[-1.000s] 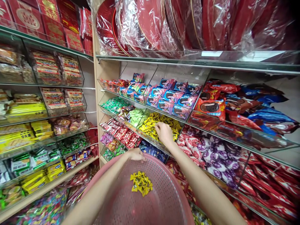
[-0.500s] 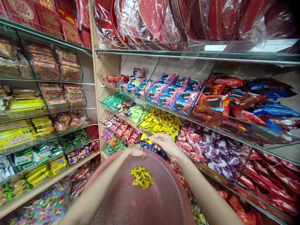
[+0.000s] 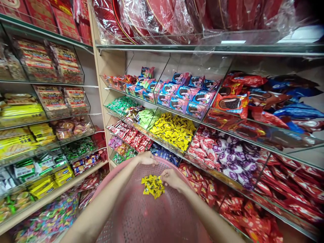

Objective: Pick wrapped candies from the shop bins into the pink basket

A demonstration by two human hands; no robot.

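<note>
A large pink perforated basket (image 3: 131,216) fills the lower middle of the view. On its bottom lies a small heap of yellow-wrapped candies (image 3: 152,186). My left hand (image 3: 147,158) is closed on the basket's far rim. Just right of the heap, inside the basket, is my right hand (image 3: 169,178), with its thumb and fingertips pinched together at the candies' edge; whatever is between them is too small to make out. Beyond the basket, a shelf compartment holds many yellow candies (image 3: 174,130) of the same look.
Red and purple wrapped candies (image 3: 222,157) fill the bin to the right. Blue-pink cookie packs (image 3: 182,92) stand on the shelf above. A glass shelf edge (image 3: 202,50) crosses higher up. Packed shelves (image 3: 48,118) line the left, and red packets (image 3: 248,216) lie lower right.
My right hand has moved down from the shelf front, where it held a yellow packet, into the basket beside the heap. My left hand stays at the rim. The view has shifted slightly.
</note>
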